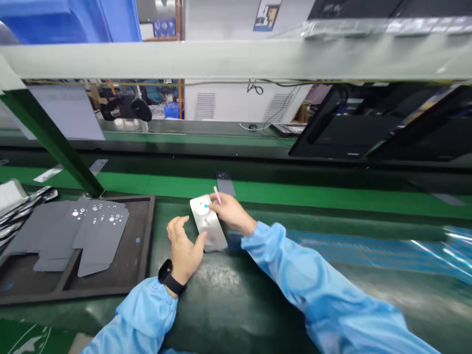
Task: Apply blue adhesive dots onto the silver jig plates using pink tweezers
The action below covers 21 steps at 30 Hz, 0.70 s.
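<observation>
A pale, shiny phone back panel (211,230) with round holes near its top lies on the dark green bench, slightly turned. My left hand (186,248) is at its left side with fingers spread, the thumb at the panel's lower edge. A pink pen-like tool (217,195) sticks up from my right hand (234,212), whose fingers are closed over the panel's upper right corner. A small blue spot (206,206) shows by those fingertips; whether it is the tool's tip or a bit of film I cannot tell.
On the left, a dark divided tray (142,236) holds several grey panels (101,241). A green strip (165,186) behind carries another grey panel (225,183). Clear blue-tinted film (332,250) lies to the right. A green post (55,132) rises at left.
</observation>
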Available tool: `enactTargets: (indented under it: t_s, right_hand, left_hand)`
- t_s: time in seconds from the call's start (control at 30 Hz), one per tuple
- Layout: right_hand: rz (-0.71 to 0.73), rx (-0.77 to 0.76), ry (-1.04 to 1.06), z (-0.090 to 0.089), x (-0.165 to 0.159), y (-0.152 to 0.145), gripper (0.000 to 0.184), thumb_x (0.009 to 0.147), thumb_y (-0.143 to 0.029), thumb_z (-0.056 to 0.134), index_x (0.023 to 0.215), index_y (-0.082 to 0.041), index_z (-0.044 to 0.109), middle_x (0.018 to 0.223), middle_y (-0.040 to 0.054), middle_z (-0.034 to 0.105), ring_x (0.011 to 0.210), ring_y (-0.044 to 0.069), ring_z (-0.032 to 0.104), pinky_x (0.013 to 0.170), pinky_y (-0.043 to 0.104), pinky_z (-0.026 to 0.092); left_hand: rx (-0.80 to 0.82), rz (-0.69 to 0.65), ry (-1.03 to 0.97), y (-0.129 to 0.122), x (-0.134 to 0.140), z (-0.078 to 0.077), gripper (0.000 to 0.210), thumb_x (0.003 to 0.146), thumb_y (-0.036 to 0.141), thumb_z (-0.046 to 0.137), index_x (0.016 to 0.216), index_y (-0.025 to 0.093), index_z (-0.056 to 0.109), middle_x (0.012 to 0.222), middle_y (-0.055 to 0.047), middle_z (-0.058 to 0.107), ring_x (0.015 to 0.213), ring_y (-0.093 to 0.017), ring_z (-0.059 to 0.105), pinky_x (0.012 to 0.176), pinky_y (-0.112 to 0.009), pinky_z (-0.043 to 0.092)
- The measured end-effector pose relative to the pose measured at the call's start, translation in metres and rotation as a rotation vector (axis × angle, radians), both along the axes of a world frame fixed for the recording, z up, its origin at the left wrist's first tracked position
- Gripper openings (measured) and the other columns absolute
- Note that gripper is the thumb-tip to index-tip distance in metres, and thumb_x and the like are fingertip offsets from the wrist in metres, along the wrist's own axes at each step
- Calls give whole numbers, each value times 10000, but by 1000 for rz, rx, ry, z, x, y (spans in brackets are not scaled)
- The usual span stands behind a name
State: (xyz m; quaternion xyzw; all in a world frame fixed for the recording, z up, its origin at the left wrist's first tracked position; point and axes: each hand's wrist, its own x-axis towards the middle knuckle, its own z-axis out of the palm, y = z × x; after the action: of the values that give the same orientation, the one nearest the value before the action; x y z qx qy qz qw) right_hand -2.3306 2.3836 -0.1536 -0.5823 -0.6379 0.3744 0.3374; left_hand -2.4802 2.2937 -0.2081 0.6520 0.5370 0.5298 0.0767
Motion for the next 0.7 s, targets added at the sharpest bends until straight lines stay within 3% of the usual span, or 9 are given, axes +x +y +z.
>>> enactTargets:
  t_s: [0.07, 0.13, 0.27, 0.4, 0.47, 0.57, 0.63, 0.7]
  right_hand:
    - [-97, 73, -68, 20, -8, 47, 338, 789, -259, 583, 1093, -114, 607, 835, 52, 681, 711, 155, 621, 645, 247, 462]
    - [-203, 139, -266, 33, -8, 83, 423, 778, -338, 641, 1120, -91, 605, 948, 114, 686, 837, 193, 641, 723, 266, 473]
    - [-270, 61, -793, 28, 9, 112, 602, 709, -479, 711, 1083, -14, 632, 1094, 265, 631, 990, 294, 630, 825, 331, 465]
    - [-216, 13, -864, 19, 17, 111, 357, 757, -322, 672, 962, -30, 690, 1008, 259, 668, 967, 301, 648, 833, 327, 455]
    - [-221, 30, -835, 25, 14, 108, 252, 769, -226, 628, 924, -41, 701, 972, 253, 680, 952, 301, 656, 816, 317, 455]
    - [-259, 68, -798, 40, 12, 91, 248, 813, -170, 515, 947, -66, 695, 966, 213, 694, 927, 270, 662, 772, 286, 459]
    - [-231, 66, -637, 42, 13, 62, 276, 822, -165, 452, 948, -97, 689, 898, 146, 708, 805, 214, 667, 663, 248, 461]
    - [-105, -13, -288, 36, 12, 17, 274, 779, -162, 450, 910, -116, 686, 771, 77, 694, 625, 157, 621, 529, 220, 423]
  left_hand:
    - [16, 50, -6, 4, -1, 0, 380, 822, 223, 550, 1165, 214, 387, 1109, -109, 456, 1082, -281, 469, 939, -508, 399]
    - [0, 47, 17, 5, 1, -2, 330, 834, 197, 505, 1147, 218, 404, 1088, -106, 475, 1061, -281, 484, 935, -517, 396]
    - [-83, 10, 7, 1, 8, -5, 319, 809, 141, 472, 1117, 222, 445, 1067, -105, 500, 1045, -280, 499, 922, -512, 402]
    - [-136, -19, -38, 0, 9, -5, 299, 798, 131, 467, 1086, 212, 475, 1055, -108, 512, 1036, -276, 499, 917, -509, 408]
    - [-143, -15, -79, 2, 6, -5, 280, 803, 139, 464, 1073, 208, 477, 1057, -108, 512, 1045, -271, 499, 935, -505, 405]
    - [-161, -9, -177, 8, 0, -3, 254, 819, 191, 477, 1072, 202, 459, 1073, -112, 511, 1070, -262, 507, 958, -484, 409]
    - [-210, -14, -262, 11, -2, 1, 289, 823, 260, 519, 1093, 199, 436, 1096, -117, 512, 1087, -258, 516, 954, -467, 423]
    - [-300, -60, -372, 13, -5, 6, 397, 798, 310, 583, 1131, 201, 398, 1152, -123, 504, 1078, -244, 540, 906, -428, 462]
